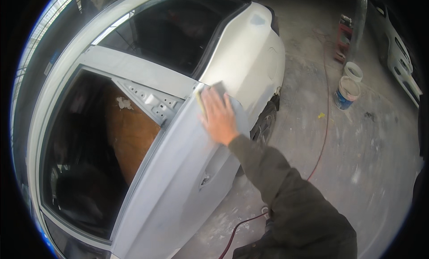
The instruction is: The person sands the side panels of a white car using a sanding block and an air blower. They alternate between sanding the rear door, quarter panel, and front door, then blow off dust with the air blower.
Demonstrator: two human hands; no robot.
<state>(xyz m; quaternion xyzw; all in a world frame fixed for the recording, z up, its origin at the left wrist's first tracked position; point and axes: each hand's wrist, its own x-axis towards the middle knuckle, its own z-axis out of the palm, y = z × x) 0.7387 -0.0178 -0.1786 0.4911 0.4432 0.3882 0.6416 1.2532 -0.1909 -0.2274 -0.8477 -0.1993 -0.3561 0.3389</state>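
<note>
My right hand (pixel 219 117) lies over a flat sanding pad (pixel 218 86), its fingers stretched along it and a little blurred. A dark grey end of the pad shows past the fingertips, and a yellowish edge shows beside them. Most of the pad is hidden under the hand. It rests on the upper front corner of a dull grey car door (pixel 178 169), close to the white front fender (pixel 241 53). Below the hand is the recess of the door handle (pixel 206 178). My left hand is out of view.
A bare metal mirror bracket (pixel 152 100) sits in the window corner. A red hose (pixel 327 107) runs over the grey floor. Two buckets (pixel 347 92) and a red rack (pixel 343 39) stand by a post. A loose bumper-like panel (pixel 404 64) is at the far right.
</note>
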